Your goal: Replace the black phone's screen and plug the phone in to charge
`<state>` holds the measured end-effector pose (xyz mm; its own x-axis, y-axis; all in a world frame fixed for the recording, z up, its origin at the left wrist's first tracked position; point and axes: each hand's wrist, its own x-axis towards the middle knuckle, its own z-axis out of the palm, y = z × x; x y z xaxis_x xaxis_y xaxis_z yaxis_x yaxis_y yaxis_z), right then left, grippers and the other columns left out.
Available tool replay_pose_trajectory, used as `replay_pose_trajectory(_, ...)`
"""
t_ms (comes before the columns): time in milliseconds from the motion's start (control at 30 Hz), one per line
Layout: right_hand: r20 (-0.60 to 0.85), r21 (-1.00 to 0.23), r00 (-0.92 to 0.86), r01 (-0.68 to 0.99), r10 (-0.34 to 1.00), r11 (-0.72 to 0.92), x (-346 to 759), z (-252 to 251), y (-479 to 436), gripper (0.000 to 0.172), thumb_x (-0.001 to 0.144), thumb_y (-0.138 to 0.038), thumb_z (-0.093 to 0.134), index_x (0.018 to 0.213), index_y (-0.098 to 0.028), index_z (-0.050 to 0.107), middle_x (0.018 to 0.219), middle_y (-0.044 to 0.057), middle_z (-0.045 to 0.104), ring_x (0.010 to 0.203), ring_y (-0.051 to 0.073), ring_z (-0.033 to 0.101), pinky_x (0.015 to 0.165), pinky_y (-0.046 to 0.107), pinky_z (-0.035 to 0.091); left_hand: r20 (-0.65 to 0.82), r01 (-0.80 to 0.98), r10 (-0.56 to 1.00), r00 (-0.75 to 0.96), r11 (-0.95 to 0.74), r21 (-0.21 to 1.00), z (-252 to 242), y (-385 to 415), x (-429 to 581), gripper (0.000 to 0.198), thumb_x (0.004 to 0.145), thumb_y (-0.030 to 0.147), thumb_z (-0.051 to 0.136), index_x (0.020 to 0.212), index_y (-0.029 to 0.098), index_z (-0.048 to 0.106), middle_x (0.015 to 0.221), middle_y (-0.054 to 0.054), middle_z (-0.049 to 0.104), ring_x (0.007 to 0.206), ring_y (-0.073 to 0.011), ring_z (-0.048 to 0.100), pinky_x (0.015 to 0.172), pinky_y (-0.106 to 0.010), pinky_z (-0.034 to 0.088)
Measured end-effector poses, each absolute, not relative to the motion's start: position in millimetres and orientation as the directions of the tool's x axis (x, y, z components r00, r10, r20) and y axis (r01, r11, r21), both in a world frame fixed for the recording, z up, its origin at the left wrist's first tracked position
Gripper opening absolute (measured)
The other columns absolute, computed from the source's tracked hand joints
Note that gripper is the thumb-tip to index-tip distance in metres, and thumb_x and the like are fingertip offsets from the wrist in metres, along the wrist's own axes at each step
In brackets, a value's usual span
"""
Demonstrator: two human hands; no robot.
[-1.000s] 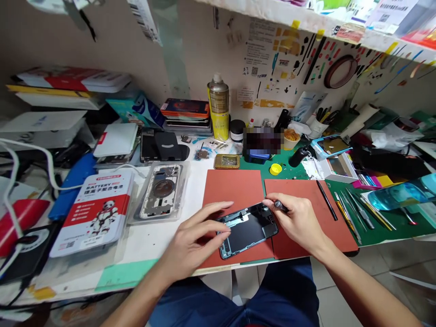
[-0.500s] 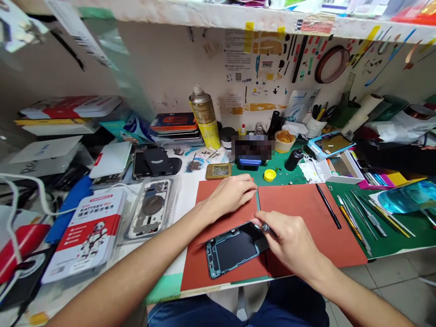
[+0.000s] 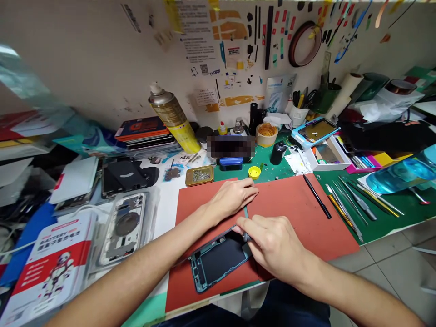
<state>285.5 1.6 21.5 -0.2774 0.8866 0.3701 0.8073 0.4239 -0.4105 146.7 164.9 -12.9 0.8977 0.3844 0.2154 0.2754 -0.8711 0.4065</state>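
A dark phone panel (image 3: 221, 263) with a teal-edged frame lies slanted on the red-brown mat (image 3: 282, 200), near its front edge. My right hand (image 3: 275, 240) is closed at the panel's upper right corner. From its grip sticks the rounded grey end of a slim tool (image 3: 246, 237); the rest of the tool is hidden by the fingers. Beyond the panel, my left hand (image 3: 233, 195) rests on the mat with its fingers bent and pressed together. Whatever it may hold does not show. The left forearm passes just left of the panel.
On the right lie a black pen-like tool (image 3: 316, 196), several slim tools (image 3: 361, 204) and a blue bottle (image 3: 402, 177). Left stand a battery box (image 3: 56, 259) and a phone housing in a clear tray (image 3: 126, 227). Behind are a spray can (image 3: 175, 120) and a small metal tin (image 3: 199, 175).
The view has swung right and tipped down, so the bench appears shifted left. Both hands keep nearly the same places by the phone panel, and the right hand still grips the slim tool.
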Motion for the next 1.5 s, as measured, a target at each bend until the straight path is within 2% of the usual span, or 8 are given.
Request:
replay_pose_trajectory(233, 0.405, -0.387, -0.273, 0.813, 0.873, 0.435, 284.5, 20.5, 1.8, 0.024, 0.106, -0.017, 0.053, 0.112, -0.016, 0.076, 0.071, 0.000, 0.067, 0.056, 0.016, 0.058, 0.053, 0.035, 0.026, 0.187, 0.285, 0.416, 0.890, -0.827, 0.484, -11.7, 166.3, 145.2, 0.032, 0.110, 0.026, 0.046, 0.117, 0.022, 0.078, 0.103, -0.007, 0.068, 0.082, -0.0167, 0.066, 0.070, -0.028, 0.052)
replay_pose_trajectory(400, 0.400, -0.403, -0.266, 0.809, 0.877, 0.429, 287.8, 20.6, 3.1, 0.025, 0.109, -0.021, 0.051, 0.111, -0.018, 0.076, 0.071, 0.000, 0.068, 0.056, 0.016, 0.060, 0.053, 0.034, 0.028, 0.195, 0.313, 0.512, 0.836, -0.739, 0.597, 12.8, 162.8, 130.7, 0.033, 0.112, 0.029, 0.048, 0.129, 0.022, 0.075, 0.112, -0.009, 0.076, 0.100, -0.0201, 0.073, 0.090, -0.034, 0.059)
replay_pose_trajectory(533, 0.398, -0.443, -0.262, 0.784, 0.879, 0.434, 290.3, 20.8, 5.4, 0.024, 0.110, -0.023, 0.052, 0.116, -0.018, 0.075, 0.078, 0.002, 0.074, 0.062, 0.017, 0.068, 0.056, 0.030, 0.035, 0.124, 0.349, 0.718, 0.685, -0.473, 0.809, 40.5, 139.3, 79.6, 0.043, 0.113, 0.044, 0.045, 0.132, 0.017, 0.074, 0.096, -0.006, 0.080, 0.082, -0.0182, 0.078, 0.079, -0.032, 0.064)
replay_pose_trajectory(733, 0.394, -0.461, -0.264, 0.772, 0.881, 0.437, 289.9, 21.8, 10.9, 0.024, 0.112, -0.027, 0.053, 0.112, -0.018, 0.075, 0.085, 0.005, 0.080, 0.070, 0.017, 0.075, 0.062, 0.027, 0.048, -0.009, 0.283, 0.856, 0.517, -0.161, 0.946, 29.8, 61.3, 3.0, 0.043, 0.111, 0.047, 0.052, 0.145, 0.027, 0.069, 0.131, -0.008, 0.079, 0.120, -0.0225, 0.076, 0.106, -0.034, 0.060)
replay_pose_trajectory(1033, 0.528, -0.318, -0.266, 0.819, 0.807, 0.478, 292.2, 33.3, -1.0, 0.010, 0.107, -0.019, 0.065, 0.113, -0.016, 0.071, 0.082, 0.001, 0.076, 0.062, 0.012, 0.067, 0.058, 0.025, 0.047, 0.065, 0.346, 0.926, 0.372, -0.203, 0.916, -4.2, 26.8, 3.1, 0.043, 0.113, 0.047, 0.045, 0.137, 0.026, 0.074, 0.134, -0.006, 0.079, 0.123, -0.0221, 0.075, 0.109, -0.036, 0.058)
replay_pose_trajectory(1233, 0.386, -0.123, -0.561, 0.755, 0.732, 0.644, 288.8, 30.3, -16.1, 0.018, 0.105, -0.011, 0.054, 0.106, -0.012, 0.072, 0.078, 0.003, 0.062, 0.052, 0.013, 0.050, 0.046, 0.032, 0.036, 0.111, 0.295, 0.929, 0.354, -0.223, 0.929, -10.1, 23.4, 7.3, 0.042, 0.113, 0.046, 0.045, 0.140, 0.026, 0.071, 0.129, -0.006, 0.081, 0.120, -0.0202, 0.077, 0.102, -0.033, 0.061)
replay_pose_trajectory(1367, 0.185, -0.193, -0.577, 0.772, 0.795, 0.606, 292.3, 31.0, -20.3, 0.025, 0.099, -0.010, 0.047, 0.105, -0.015, 0.071, 0.084, 0.003, 0.060, 0.050, 0.014, 0.047, 0.044, 0.032, 0.035, 0.176, 0.272, 0.913, 0.367, -0.287, 0.918, -15.6, 21.6, 7.3, 0.040, 0.114, 0.042, 0.045, 0.142, 0.025, 0.068, 0.127, -0.005, 0.082, 0.116, -0.0181, 0.078, 0.099, -0.031, 0.062)
replay_pose_trajectory(1500, 0.053, -0.342, -0.423, 0.843, 0.905, 0.415, 319.2, 40.5, -29.2, 0.017, 0.107, -0.024, 0.052, 0.111, -0.019, 0.067, 0.091, 0.004, 0.060, 0.064, 0.016, 0.060, 0.057, 0.030, 0.049, 0.235, 0.263, 0.904, 0.357, -0.339, 0.903, -17.1, 22.1, 6.9, 0.038, 0.114, 0.040, 0.046, 0.140, 0.023, 0.067, 0.125, -0.004, 0.082, 0.114, -0.0170, 0.078, 0.097, -0.029, 0.063)
